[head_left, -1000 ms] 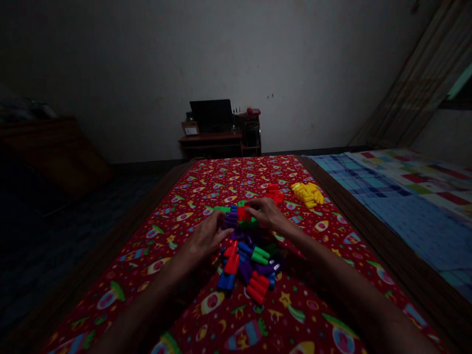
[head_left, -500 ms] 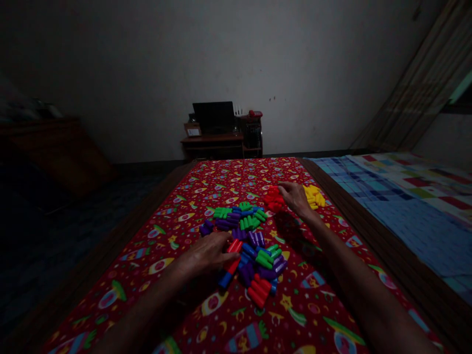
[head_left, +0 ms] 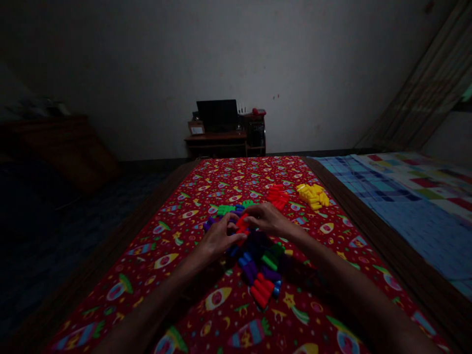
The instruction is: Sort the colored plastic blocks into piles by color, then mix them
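Over the mixed pile, my left hand (head_left: 220,239) grips a red plastic block (head_left: 242,225) between thumb and fingers. My right hand (head_left: 268,219) has its fingertips closed on the upper part of that same red block. Below the hands lie purple blocks (head_left: 248,266), a green block (head_left: 270,261) and ridged red blocks (head_left: 262,290). More green blocks (head_left: 226,210) show just beyond my left hand. Shadow and my fingers hide part of the pile.
A heap of red blocks (head_left: 277,195) lies farther off, with a heap of yellow blocks (head_left: 313,195) to its right. All rest on a red patterned cloth (head_left: 177,290). A desk with a monitor (head_left: 217,115) stands by the wall; a blue checked sheet (head_left: 368,196) lies at right.
My right hand has come back from the far red heap to my left hand. My left hand has lifted a red block off the pile, and both hands now meet on it.
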Tool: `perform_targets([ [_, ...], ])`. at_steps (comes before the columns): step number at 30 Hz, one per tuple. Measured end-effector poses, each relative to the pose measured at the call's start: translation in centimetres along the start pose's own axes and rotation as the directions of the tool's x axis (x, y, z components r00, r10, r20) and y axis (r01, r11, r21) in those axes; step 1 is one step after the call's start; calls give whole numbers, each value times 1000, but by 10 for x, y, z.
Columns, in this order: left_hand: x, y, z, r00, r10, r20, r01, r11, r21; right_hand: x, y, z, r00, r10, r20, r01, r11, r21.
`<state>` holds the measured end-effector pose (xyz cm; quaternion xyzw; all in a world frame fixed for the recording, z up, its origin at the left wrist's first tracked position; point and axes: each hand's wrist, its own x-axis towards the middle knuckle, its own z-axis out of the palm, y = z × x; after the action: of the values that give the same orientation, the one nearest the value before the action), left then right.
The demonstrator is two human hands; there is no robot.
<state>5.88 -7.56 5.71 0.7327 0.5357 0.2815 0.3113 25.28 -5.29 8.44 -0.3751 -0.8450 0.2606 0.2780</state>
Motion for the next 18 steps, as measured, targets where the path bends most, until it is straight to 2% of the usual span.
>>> perform_targets([
  [3, 0, -5, 3, 999, -10, 33, 10, 1000, -20, 3, 20, -16, 993, 73, -95, -71, 997, 24],
  [6, 1, -6, 3, 999, -8, 46, 11, 998, -64, 1, 46, -36, 964, 152, -216, -157, 988, -4],
  [9, 3, -3, 2, 1000, 2, 13, 0, 987, -163, -5, 70, -50, 886, 244, -393, -318, 939, -134],
  [11, 4, -2, 2, 1000, 17, -21, -21, 975, -223, -9, 78, -54, 828, 254, -500, -414, 878, -239],
  [12, 4, -1, 3, 999, 25, -34, -32, 970, -242, -10, 78, -54, 814, 243, -528, -436, 856, -278],
  [13, 5, -1, 3, 999, 30, -44, -40, 966, -256, -10, 74, -52, 819, 229, -526, -430, 852, -299],
  [15, 5, -1, 4, 998, 31, -52, -44, 961, -275, -8, 59, -45, 886, 205, -416, -338, 900, -276],
  [17, 5, -2, 5, 998, 25, -56, -40, 957, -289, -5, 37, -32, 972, 164, -171, -190, 971, -148],
  [18, 4, -2, 5, 998, 21, -51, -36, 955, -294, -3, 25, -24, 991, 129, -35, -131, 989, -62],
])
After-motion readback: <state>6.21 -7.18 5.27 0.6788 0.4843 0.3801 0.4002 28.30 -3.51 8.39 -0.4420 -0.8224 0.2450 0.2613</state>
